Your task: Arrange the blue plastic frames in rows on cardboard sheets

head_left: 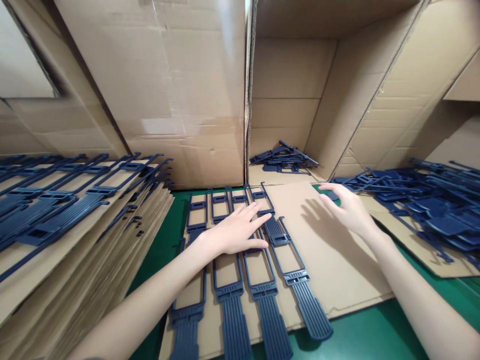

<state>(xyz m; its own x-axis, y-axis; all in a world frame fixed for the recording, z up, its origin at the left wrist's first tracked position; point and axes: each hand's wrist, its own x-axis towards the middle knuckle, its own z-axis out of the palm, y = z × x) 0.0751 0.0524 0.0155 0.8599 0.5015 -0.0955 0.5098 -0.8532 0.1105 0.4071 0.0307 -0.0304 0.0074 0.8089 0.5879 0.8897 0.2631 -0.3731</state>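
Several dark blue plastic frames, each with a ribbed flat end, lie side by side on a cardboard sheet [348, 280]. My left hand [238, 230] rests over the upper part of these frames, fingers spread and palm down, hiding some of them. The rightmost plastic frame [294, 257] lies slightly slanted, just right of that hand. Over the right side of the sheet, my right hand [347, 207] hovers with thumb and forefinger apart, casting a shadow. A bit of dark blue plastic shows between those fingers; it appears to lie behind them.
At left stands a tall stack of cardboard sheets [123, 260] layered with blue frames. A loose heap of blue parts [431, 205] lies at right. An open cardboard box [292, 70] at the back holds a small pile of parts [285, 159]. The tabletop [378, 332] is green.
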